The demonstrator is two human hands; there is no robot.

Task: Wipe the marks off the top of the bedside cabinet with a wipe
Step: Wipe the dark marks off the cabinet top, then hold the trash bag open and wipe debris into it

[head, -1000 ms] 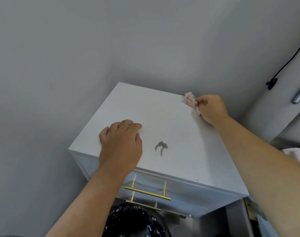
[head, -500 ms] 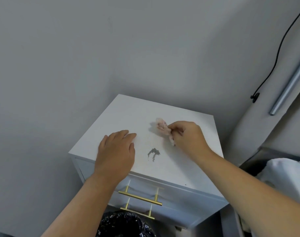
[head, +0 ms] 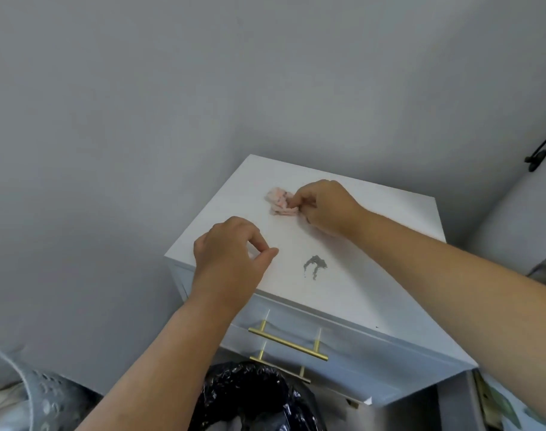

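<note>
A white bedside cabinet (head: 374, 231) stands in a wall corner. A dark grey smear (head: 314, 265) marks its top near the front middle. My right hand (head: 326, 208) pinches a crumpled pink wipe (head: 279, 201) against the top, behind and left of the smear. My left hand (head: 231, 259) hovers over the front left of the top, fingers curled, thumb and forefinger apart, holding nothing.
Grey walls close in behind and to the left. Gold drawer handles (head: 288, 342) face me below the top. A black bin bag (head: 253, 396) sits under the drawers. A grey perforated basket (head: 32, 396) is at lower left. A black cable (head: 537, 157) hangs at right.
My right hand has dragged the wipe from the back right corner leftward across the top. My left hand has lifted off the surface and curled its fingers.
</note>
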